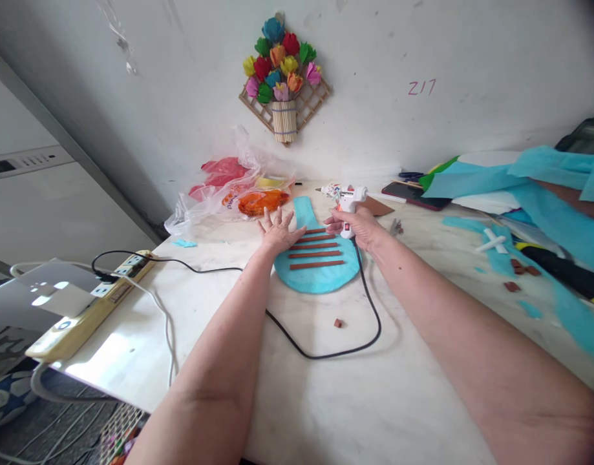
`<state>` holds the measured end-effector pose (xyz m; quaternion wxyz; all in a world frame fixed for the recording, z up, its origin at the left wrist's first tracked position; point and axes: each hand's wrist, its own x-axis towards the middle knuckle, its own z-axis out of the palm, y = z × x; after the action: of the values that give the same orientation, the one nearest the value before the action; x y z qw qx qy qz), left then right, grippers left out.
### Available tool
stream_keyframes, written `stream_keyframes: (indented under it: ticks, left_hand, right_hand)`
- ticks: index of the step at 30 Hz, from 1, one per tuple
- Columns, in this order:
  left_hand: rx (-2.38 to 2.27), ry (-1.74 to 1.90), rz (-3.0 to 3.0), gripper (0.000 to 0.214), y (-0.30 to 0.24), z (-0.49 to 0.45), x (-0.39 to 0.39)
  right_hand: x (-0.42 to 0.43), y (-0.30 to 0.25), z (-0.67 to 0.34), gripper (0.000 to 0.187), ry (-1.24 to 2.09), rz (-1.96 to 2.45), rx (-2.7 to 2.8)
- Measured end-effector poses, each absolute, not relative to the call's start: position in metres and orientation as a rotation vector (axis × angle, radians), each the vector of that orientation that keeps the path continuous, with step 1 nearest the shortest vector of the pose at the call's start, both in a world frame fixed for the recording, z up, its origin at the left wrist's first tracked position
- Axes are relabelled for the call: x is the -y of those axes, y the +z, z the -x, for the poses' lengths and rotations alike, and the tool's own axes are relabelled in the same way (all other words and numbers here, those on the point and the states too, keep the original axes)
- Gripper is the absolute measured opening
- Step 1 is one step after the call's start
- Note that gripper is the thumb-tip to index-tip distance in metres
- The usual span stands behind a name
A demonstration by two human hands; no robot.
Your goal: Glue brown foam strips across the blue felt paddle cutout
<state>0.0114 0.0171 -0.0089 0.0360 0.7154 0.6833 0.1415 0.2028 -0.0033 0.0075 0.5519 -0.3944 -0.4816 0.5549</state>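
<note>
A light blue flat piece [311, 281], round with a narrow neck at the far end, lies on the table. Several brown strips [317, 254] run across it in rows. My left hand [278, 232] rests with fingers spread on its left side, the thumb over the upper strips. In my right hand [362, 225] is a white hot glue gun [348, 216], held above the piece's right edge with its nozzle pointing left. A black cord [369, 303] drops from its handle and loops across the table. A small brown piece [338, 323] lies in front of the blue shape.
A power strip [90, 310] with plugs lies along the left edge. Plastic bags [219, 187] sit at the back left. On the right are blue paper sheets [543, 194], white glue sticks [491, 241], brown scraps [512, 286] and a phone [415, 196]. Paper flowers [280, 64] hang on the wall.
</note>
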Motion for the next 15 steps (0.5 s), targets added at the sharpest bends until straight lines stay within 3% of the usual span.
stream_keyframes:
  ticks: [10,15]
  left_hand:
    - [-2.149,0.359,-2.217,0.090,-0.007,-0.017,-0.014]
    - [-2.190,0.382,-2.255,0.088,-0.005,-0.026,-0.007]
  right_hand:
    - [0.006,0.007,-0.197,0.010,1.358,0.898,1.142]
    - [0.007,0.005,-0.192,0.012,1.368,0.852,1.169]
